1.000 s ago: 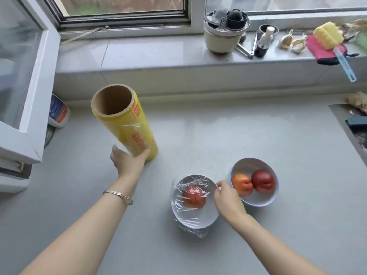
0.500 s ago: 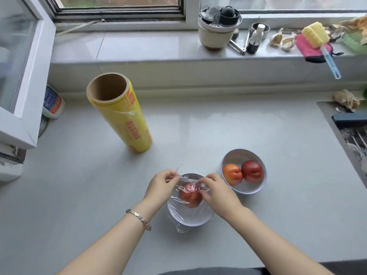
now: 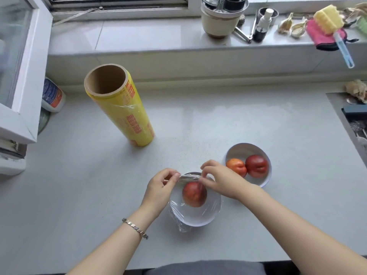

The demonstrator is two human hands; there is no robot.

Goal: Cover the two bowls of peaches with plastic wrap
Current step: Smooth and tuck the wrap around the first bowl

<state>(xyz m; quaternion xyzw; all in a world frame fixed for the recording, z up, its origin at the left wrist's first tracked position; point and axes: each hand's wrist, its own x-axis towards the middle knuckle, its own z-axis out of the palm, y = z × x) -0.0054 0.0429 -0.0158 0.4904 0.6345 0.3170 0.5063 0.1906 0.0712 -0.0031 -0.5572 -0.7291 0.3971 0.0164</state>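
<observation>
**A:** ok so where's everything sitting relative to the near bowl (image 3: 195,215)?

**B:** Near bowl is white, on the grey surface (image 3: 258,124), right in front of the person. One red peach (image 3: 194,194) in it. Plastic wrap (image 3: 189,178) is over it already, clinging around the rim and bunched up under the front-left edge. Both hands are at the far rim of that bowl. Left hand (image 3: 160,187) is pinched shut on a gathered strip of the wrap, thumb and fingertips together. Right hand (image 3: 222,178) is pinching the other end of the same strip, so the film is stretched between them just above the peach.

**A:** and the second bowl?

**B:** Second bowl (image 3: 248,149) is just beyond and to the right of the near bowl, pretty much beside the right hand. Two peaches in there, an orange one (image 3: 236,167) and a dark red one (image 3: 256,166), touching each other. No wrap on it that I can see.

**A:** the roll?

**B:** Yellow roll (image 3: 127,114) stands on end, well off to the far left of the near bowl, a loose edge of film showing partway up. Neither hand is near it. There's a bracelet (image 3: 135,228) on the left wrist, fwiw.
</observation>
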